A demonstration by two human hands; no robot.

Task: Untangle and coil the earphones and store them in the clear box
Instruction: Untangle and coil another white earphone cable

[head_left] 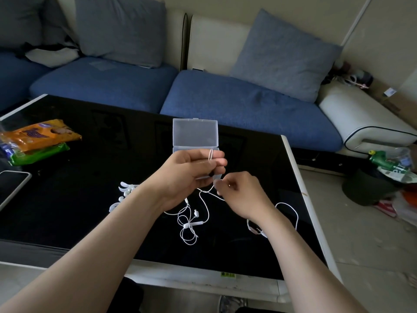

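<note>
orange packet [40, 134] atop green packet [38, 154] | phone [12, 186] at left edge of table [67, 211] | blue sofa [225, 102] behind

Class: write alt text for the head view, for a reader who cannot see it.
Above a black table, the left hand holds loops of the white earphones while the right hand pinches their cable. An open clear box lies just behind the hands.

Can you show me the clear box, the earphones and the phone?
clear box [195, 132], head view, its open lid.
earphones [196, 213], head view, a white earbud in the tangle.
phone [12, 186], head view, its dark screen.
</note>
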